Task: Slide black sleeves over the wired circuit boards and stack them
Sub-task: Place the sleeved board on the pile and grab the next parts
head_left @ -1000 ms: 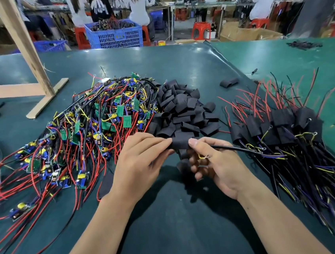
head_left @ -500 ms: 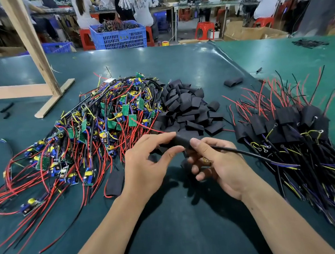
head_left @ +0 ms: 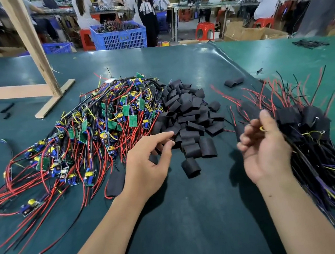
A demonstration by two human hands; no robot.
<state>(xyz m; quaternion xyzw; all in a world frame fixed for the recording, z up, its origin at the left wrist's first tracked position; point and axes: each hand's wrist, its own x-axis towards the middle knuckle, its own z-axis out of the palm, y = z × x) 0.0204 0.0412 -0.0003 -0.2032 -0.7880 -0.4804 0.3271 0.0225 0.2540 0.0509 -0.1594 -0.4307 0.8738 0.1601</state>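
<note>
- A dark green mat-covered work table (head_left: 192, 217) fills the view; beyond it, seated people and a blue plastic crate (head_left: 120, 36).
- The left hand (head_left: 146, 168) hovers with fingers loosely curled, holding nothing, at the near edge of the heap of loose black flat sleeves (head_left: 188, 114).
- Left of that hand — a tangle of bare green circuit boards with red and black wires (head_left: 77, 140).
- The right hand (head_left: 266, 151) is blurred; whether it grips anything cannot be told. It sits against the stack of black-sleeved boards (head_left: 307, 124).

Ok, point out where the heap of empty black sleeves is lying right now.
In the head view the heap of black sleeves lies mid-table, directly right of the pile of bare wired boards, just beyond the left hand.
</note>
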